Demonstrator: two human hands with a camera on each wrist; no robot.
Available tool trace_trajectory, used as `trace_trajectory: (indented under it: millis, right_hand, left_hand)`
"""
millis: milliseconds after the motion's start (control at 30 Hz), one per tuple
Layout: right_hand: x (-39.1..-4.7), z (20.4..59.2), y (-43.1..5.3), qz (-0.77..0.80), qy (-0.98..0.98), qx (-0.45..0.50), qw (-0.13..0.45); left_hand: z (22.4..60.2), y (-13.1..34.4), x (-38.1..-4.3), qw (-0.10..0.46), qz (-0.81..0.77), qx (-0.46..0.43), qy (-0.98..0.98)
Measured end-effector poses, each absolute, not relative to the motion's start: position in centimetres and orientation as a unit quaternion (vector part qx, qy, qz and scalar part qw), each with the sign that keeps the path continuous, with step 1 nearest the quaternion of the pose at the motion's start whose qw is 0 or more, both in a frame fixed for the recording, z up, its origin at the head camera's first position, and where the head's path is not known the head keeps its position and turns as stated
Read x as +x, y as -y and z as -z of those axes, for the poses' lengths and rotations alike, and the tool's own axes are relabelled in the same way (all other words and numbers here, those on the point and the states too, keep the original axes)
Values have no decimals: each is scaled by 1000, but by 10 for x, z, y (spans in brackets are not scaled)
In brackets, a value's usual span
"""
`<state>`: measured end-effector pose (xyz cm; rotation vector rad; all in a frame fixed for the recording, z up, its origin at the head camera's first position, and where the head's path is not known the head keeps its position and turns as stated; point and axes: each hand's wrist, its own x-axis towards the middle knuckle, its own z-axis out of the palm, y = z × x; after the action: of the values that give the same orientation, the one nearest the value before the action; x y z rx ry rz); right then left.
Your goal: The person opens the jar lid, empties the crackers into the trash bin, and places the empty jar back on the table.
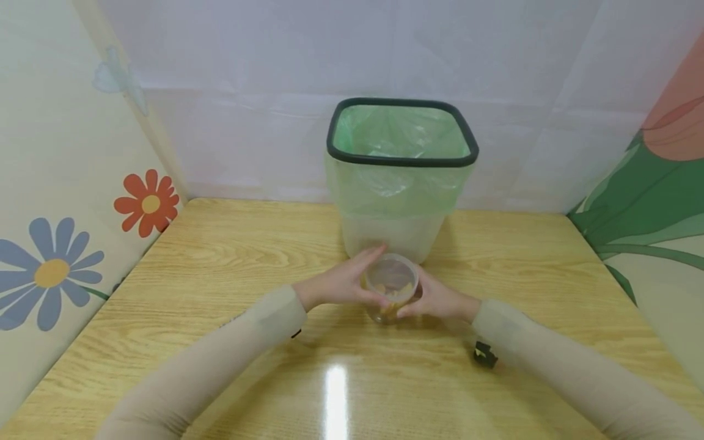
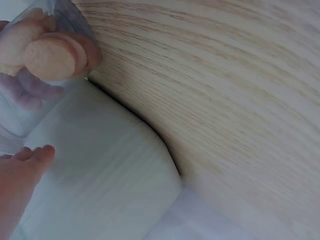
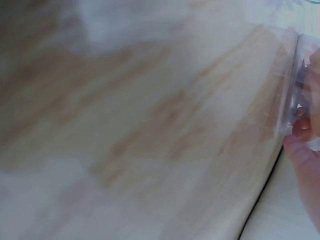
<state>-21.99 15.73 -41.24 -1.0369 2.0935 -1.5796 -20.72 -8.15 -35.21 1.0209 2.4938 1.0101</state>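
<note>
A clear plastic jar (image 1: pixel 393 276) stands between both hands, in front of the bin, its round mouth facing up in the head view. Pale round slices (image 2: pixel 52 57), biscuit-like, lie in its lower part; their exact kind is unclear. My left hand (image 1: pixel 354 282) holds the jar from the left, thumb and fingers spread around it. From the right, my right hand (image 1: pixel 437 295) grips it, its thumb on the near side and other fingers partly hidden. In the left wrist view, fingertips (image 2: pixel 46 151) show beside the bin. Fingers (image 3: pixel 302 145) meet the jar's edge in the right wrist view.
A pale waste bin (image 1: pixel 393 235) with a green liner (image 1: pixel 401 183) and a dark rim (image 1: pixel 401 162) stands behind the jar. Near the right sleeve is a small black object (image 1: pixel 484 354). The wooden table (image 1: pixel 247 238) meets a white cloth backdrop (image 1: pixel 264 140); flowered panels flank it.
</note>
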Motion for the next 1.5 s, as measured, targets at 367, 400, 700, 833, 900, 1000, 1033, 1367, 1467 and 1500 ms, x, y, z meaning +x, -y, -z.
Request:
trace_trajectory:
  millis: [367, 400, 700, 833, 900, 1000, 1033, 1367, 1467, 1500]
  right_hand:
    - [-220, 413, -158, 551, -734, -362, 164]
    - [-220, 413, -158, 551, -734, -361, 165]
    - [-220, 413, -159, 547, -736, -369, 154]
    - [-219, 413, -159, 548, -733, -371, 156]
    - [-220, 413, -158, 548, -734, -369, 158]
    - [-220, 414, -158, 547, -736, -366, 159]
    - [-220, 414, -158, 545, -737, -366, 159]
    - [-219, 412, -158, 545, -738, -361, 167]
    - [-219, 411, -158, 545, -738, -360, 169]
    - [-219, 411, -158, 546, -738, -360, 169]
  left_hand:
    - [356, 84, -211, 138, -342, 345, -863]
    - [356, 83, -210, 137, -342, 342, -864]
    - [361, 78, -201, 90, -349, 328, -873]
    - [362, 76, -198, 68, -348, 328, -876]
    - [363, 76, -197, 62, -350, 325, -876]
    - [364, 75, -196, 63, -358, 319, -875]
    - [365, 75, -195, 66, -361, 317, -875]
    - [364, 73, -190, 66, -368, 311, -874]
    - [363, 73, -189, 65, -366, 312, -875]
    - [363, 73, -190, 65, -364, 314, -875]
